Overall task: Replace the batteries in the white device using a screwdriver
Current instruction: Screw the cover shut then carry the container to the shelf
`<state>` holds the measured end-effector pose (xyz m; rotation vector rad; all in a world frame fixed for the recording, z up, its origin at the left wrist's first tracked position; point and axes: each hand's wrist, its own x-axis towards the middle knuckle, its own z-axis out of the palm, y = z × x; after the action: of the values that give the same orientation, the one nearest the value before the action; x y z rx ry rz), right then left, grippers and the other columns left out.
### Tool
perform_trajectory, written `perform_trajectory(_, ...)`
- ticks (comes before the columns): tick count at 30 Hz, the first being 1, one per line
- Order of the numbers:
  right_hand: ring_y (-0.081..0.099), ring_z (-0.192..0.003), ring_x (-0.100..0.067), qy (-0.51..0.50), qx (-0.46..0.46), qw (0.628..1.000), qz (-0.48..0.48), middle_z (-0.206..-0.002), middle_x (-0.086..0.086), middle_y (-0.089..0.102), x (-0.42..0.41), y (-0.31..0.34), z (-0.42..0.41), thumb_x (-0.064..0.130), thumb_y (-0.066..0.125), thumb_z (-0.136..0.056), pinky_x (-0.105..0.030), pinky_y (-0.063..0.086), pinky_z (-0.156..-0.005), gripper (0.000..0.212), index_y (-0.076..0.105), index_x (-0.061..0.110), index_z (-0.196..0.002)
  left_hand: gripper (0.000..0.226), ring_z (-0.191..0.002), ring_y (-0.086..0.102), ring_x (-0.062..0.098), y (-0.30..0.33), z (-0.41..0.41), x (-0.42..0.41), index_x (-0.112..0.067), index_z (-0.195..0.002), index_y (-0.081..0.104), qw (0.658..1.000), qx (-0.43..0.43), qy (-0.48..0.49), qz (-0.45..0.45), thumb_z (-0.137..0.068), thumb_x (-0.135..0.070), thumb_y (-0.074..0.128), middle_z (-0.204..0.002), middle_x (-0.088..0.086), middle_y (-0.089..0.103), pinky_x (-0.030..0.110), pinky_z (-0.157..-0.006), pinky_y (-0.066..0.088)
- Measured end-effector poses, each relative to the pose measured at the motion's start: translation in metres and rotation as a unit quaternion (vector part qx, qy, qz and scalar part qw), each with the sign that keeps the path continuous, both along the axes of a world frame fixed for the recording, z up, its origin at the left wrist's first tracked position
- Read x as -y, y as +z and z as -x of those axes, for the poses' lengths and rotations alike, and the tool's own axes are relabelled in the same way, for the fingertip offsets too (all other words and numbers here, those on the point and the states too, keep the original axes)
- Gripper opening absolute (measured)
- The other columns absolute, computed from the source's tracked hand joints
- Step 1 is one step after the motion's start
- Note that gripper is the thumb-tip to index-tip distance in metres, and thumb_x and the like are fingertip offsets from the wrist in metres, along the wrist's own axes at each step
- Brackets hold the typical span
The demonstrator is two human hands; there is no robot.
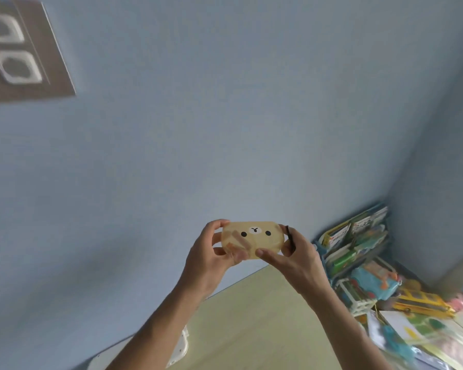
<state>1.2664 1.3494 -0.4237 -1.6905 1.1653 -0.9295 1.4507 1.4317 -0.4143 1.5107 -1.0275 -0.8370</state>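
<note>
I hold a small tan case with a bear face (pixel 252 240) up in front of the blue wall, both hands on it. My left hand (pixel 211 256) grips its left end with fingers above and thumb below. My right hand (pixel 292 259) holds the right end, thumb across the lower front. A thin black rod (pixel 290 237), possibly a screwdriver, sticks up along my right hand's fingers. No white device can be identified.
A pale yellow tabletop (pixel 254 324) lies below my arms. A rack of books (pixel 356 241) and a pile of colourful toys (pixel 393 295) fill the right corner. A white object (pixel 181 345) shows behind my left forearm. A brown panel (pixel 24 49) hangs upper left.
</note>
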Motion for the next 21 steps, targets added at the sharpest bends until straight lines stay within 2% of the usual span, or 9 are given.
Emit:
perform_trajectory(2,0.044,-0.055,-0.001,-0.025,0.002,1.0,0.014,-0.064,0.011,0.055,-0.007,0.067,0.027,0.045,0.087,-0.067,-0.013,0.038,-0.052,0.047,0.063,0.032,-0.106,0.058,-0.093,0.074,0.012,0.065,0.023,0.003,-0.036,-0.121,0.056,0.999,-0.012,-0.032,0.013,-0.075,-0.019,0.087,-0.117,-0.009,0.069,0.036,-0.089,0.06)
perform_trajectory(4,0.049,-0.061,-0.008,-0.052,0.003,0.998,0.02,-0.078,-0.009,0.063,-0.017,0.13,0.06,0.053,0.086,-0.063,-0.026,0.043,-0.058,0.049,0.061,0.034,-0.101,0.059,-0.096,0.073,0.015,0.13,0.05,0.001,-0.036,-0.123,0.056,0.998,-0.02,-0.063,0.025,-0.074,-0.022,0.088,-0.118,-0.008,0.069,0.041,-0.09,0.059)
perform_trajectory(5,0.053,-0.063,-0.012,-0.063,0.001,0.998,0.028,-0.082,-0.011,0.065,-0.024,0.161,0.076,0.055,0.085,-0.062,-0.033,0.047,-0.061,0.05,0.06,0.034,-0.099,0.061,-0.097,0.073,0.015,0.162,0.064,-0.001,-0.035,-0.125,0.056,0.996,-0.02,-0.077,0.035,-0.074,-0.024,0.088,-0.119,-0.008,0.068,0.041,-0.09,0.059)
perform_trajectory(7,0.064,-0.072,-0.019,-0.095,0.001,0.995,0.037,-0.085,-0.004,0.069,-0.047,0.216,0.109,0.056,0.086,-0.061,-0.039,0.054,-0.068,0.052,0.059,0.033,-0.1,0.064,-0.099,0.072,0.015,0.22,0.095,-0.012,-0.032,-0.129,0.055,0.993,-0.021,-0.11,0.042,-0.074,-0.024,0.088,-0.121,-0.007,0.067,0.04,-0.089,0.06)
perform_trajectory(9,0.067,-0.081,-0.019,-0.128,0.009,0.99,0.051,-0.088,0.003,0.07,-0.07,0.27,0.148,0.051,0.087,-0.062,-0.033,0.056,-0.068,0.053,0.059,0.031,-0.102,0.066,-0.102,0.072,0.019,0.273,0.129,-0.022,-0.028,-0.13,0.055,0.987,-0.03,-0.148,0.053,-0.073,-0.023,0.089,-0.121,-0.002,0.068,0.04,-0.086,0.061)
perform_trajectory(12,0.065,-0.081,-0.01,-0.166,0.001,0.984,0.058,-0.094,0.007,0.069,-0.107,0.334,0.206,0.046,0.089,-0.064,-0.017,0.046,-0.064,0.057,0.06,0.025,-0.109,0.075,-0.103,0.071,0.026,0.336,0.185,-0.039,-0.026,-0.126,0.057,0.978,-0.042,-0.195,0.055,-0.06,-0.036,0.092,-0.119,0.004,0.07,0.044,-0.085,0.061)
perform_trajectory(15,0.06,-0.076,-0.002,-0.209,-0.03,0.974,0.082,-0.09,0.013,0.067,-0.138,0.384,0.27,0.048,0.088,-0.065,-0.016,0.042,-0.064,0.058,0.062,0.023,-0.11,0.076,-0.103,0.072,0.03,0.385,0.247,-0.051,-0.023,-0.122,0.058,0.965,-0.057,-0.249,0.056,-0.055,-0.037,0.092,-0.118,0.01,0.071,0.047,-0.085,0.061)
perform_trajectory(18,0.059,-0.071,-0.002,-0.246,-0.035,0.963,0.102,-0.084,0.015,0.067,-0.166,0.421,0.338,0.048,0.087,-0.067,-0.015,0.043,-0.06,0.055,0.066,0.022,-0.111,0.078,-0.102,0.072,0.03,0.42,0.314,-0.06,-0.015,-0.13,0.054,0.949,-0.07,-0.303,0.058,-0.063,-0.029,0.09,-0.121,0.014,0.07,0.047,-0.086,0.061)
perform_trajectory(21,0.061,-0.073,0.002,-0.283,-0.031,0.951,0.12,-0.085,0.019,0.066,-0.191,0.446,0.407,0.04,0.088,-0.069,-0.008,0.047,-0.058,0.05,0.061,0.031,-0.109,0.081,-0.102,0.073,0.031,0.44,0.387,-0.064,-0.01,-0.135,0.049,0.931,-0.085,-0.35,0.056,-0.064,-0.025,0.087,-0.12,0.016,0.07,0.043,-0.086,0.061)
